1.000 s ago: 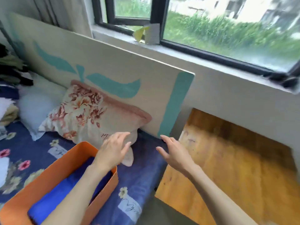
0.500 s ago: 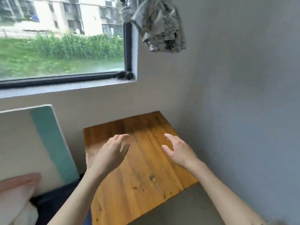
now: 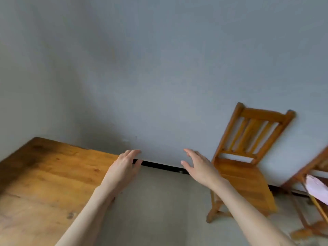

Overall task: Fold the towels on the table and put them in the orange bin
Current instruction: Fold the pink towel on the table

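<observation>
My left hand (image 3: 122, 169) hovers over the right edge of the wooden table (image 3: 44, 183), fingers apart and holding nothing. My right hand (image 3: 198, 167) is held out over the grey floor, also open with nothing in it. A pale pink cloth (image 3: 316, 189), possibly a towel, hangs on a second chair at the far right edge, mostly cut off. The orange bin is out of view. No towel lies on the visible part of the table.
A wooden chair (image 3: 245, 173) stands against the grey wall, right of my right hand. A second wooden chair (image 3: 312, 224) shows partly at the right edge. Grey floor (image 3: 159, 210) lies between table and chairs.
The view has swung right, from the bed with the orange bin, past the window and table, to the wall and chairs. Both hands stay open and held out in front.
</observation>
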Demonstrator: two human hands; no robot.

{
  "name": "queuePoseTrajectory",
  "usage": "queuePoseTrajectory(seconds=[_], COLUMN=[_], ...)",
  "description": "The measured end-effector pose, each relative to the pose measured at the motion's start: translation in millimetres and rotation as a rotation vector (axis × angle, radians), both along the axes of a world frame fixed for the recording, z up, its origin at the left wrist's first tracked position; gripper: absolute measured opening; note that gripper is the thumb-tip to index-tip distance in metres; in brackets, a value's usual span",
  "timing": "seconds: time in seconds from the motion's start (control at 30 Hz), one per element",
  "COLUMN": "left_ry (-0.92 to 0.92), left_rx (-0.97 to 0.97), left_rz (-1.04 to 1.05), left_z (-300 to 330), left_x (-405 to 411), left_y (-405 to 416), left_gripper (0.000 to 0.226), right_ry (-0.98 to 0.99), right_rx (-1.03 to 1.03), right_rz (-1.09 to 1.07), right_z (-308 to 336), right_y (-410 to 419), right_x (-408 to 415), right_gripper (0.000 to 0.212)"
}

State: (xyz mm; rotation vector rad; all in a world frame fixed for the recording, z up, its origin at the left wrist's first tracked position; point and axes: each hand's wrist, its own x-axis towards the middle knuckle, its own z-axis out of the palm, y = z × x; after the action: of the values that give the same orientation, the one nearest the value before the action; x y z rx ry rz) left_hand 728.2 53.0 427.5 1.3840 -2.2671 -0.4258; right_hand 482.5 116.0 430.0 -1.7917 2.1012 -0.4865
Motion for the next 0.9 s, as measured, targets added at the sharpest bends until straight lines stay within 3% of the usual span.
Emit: queuePoseTrajectory(seconds=[0.27,0.67,0.9], left_ry=[0.017,-0.077,-0.149], left_rx=[0.112,0.172,0.216], left_rz=[-0.368,-0.719,-0.874], left_z=[-10.8,-38.6,-55.0], left_x=[-194.1,-455.8,-585.5], left_y=[36.8,136.1,163.6], left_gripper=[0.035,0.035,0.033], right_ry=[-0.091,-0.100,-0.160], right_rx=[0.014,0.017,0.037], right_rz=[-0.397,-0.659,-0.824], right_z=[-10.9,-23.8,-48.5], right_y=[118.1,269.5,314.8], right_x=[-152.7,-363.6,-454.0], right_gripper=[0.052,0.051,0.050])
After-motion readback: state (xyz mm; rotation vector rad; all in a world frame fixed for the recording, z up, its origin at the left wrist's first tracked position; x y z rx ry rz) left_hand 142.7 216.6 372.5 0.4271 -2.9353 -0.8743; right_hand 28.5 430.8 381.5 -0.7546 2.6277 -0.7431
